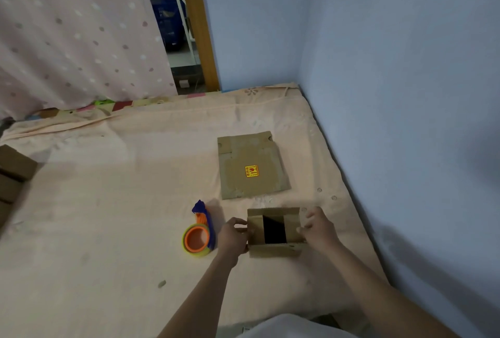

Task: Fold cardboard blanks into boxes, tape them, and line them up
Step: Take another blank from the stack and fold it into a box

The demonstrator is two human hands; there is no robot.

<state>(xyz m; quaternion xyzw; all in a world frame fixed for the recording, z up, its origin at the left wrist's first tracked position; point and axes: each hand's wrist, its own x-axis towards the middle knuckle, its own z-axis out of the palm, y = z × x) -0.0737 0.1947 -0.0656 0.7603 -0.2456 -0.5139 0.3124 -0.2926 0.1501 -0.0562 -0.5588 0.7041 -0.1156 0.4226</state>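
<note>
Head view: box (274, 231) sits between left hand (233, 235) and right hand (319, 226), each grip clamped on its side flaps.

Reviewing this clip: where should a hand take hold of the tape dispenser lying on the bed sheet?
Probably by the blue handle of the orange-and-blue tape dispenser, coming from above. The handle sticks out away from the person, clear of the roll, and the left hand, now on the small brown cardboard box, is nearest.

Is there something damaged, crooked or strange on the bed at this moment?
Nothing looks damaged. The flat cardboard blank lies a little askew. The box between the left hand and right hand is unfinished, its top flaps not yet closed. The tape dispenser lies beside it.
</note>
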